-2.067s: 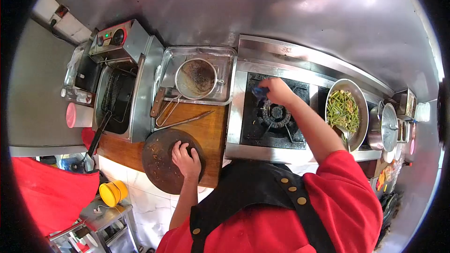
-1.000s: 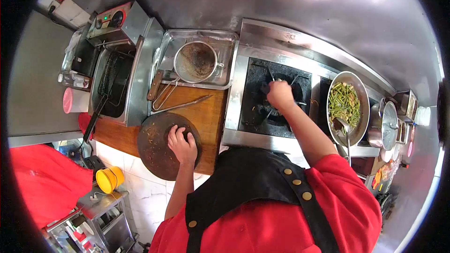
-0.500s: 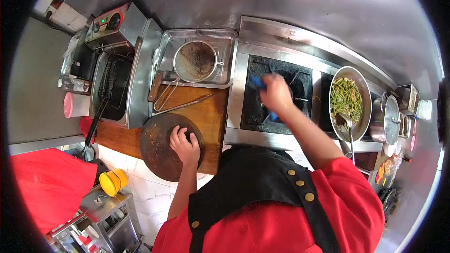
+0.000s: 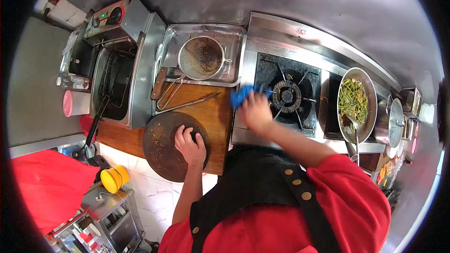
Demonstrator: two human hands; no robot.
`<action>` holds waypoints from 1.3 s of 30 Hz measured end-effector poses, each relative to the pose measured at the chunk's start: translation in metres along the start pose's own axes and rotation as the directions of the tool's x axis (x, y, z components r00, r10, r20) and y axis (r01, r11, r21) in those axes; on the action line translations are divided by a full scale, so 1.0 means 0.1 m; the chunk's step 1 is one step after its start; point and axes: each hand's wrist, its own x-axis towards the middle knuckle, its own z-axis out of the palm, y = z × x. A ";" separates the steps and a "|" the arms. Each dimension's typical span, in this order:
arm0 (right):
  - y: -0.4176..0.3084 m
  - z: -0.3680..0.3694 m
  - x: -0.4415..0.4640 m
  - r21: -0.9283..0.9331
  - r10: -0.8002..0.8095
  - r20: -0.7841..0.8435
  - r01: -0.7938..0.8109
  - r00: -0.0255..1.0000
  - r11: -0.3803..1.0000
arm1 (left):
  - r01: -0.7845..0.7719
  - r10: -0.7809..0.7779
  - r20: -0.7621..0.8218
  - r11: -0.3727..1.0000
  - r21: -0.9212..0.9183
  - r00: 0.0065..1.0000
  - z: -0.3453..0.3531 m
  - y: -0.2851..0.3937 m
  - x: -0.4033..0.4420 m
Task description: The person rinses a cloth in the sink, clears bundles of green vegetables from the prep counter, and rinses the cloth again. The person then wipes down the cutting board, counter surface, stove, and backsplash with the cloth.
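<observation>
My right hand (image 4: 256, 112) grips a crumpled blue cloth (image 4: 241, 96) and presses it to the steel left edge of the gas stove (image 4: 328, 121). Just right of that hand is the round burner (image 4: 287, 96), bare of any pot, inside its black grate. My left hand (image 4: 191, 145) lies with fingers stretched out on a round, dark chopping board (image 4: 159, 145) dotted with food scraps. Above the board, metal tongs (image 4: 192, 102) rest on the wooden counter (image 4: 220, 131).
At right, a pan of green beans (image 4: 357, 77) holds a ladle (image 4: 355, 133), beside a lidded pot (image 4: 391, 119). A strainer (image 4: 201, 57) sits on a steel tray (image 4: 234, 77), near a wooden-handled tool (image 4: 159, 83). A deep fryer (image 4: 133, 84) stands left. Another person's red clothing (image 4: 51, 182) shows lower left.
My right hand has swept the blue cloth leftward, from over the burner to the stove's left edge, uncovering the burner. My left hand stays on the chopping board.
</observation>
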 end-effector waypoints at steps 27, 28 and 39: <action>0.91 0.15 -2.80 0.493 0.272 -0.073 -0.202 0.959 0.846 | -0.174 0.179 -0.056 0.982 0.077 0.982 0.05 -0.08 -0.04; 0.99 0.10 -2.95 0.451 0.433 -0.063 -0.361 0.899 0.816 | -0.199 0.203 -0.048 0.978 0.068 0.978 0.05 -0.08 -0.05; 0.37 0.09 -2.25 0.567 0.367 -0.181 -0.208 0.913 0.797 | -0.116 0.118 -0.006 0.986 0.116 0.993 0.04 -0.04 -0.07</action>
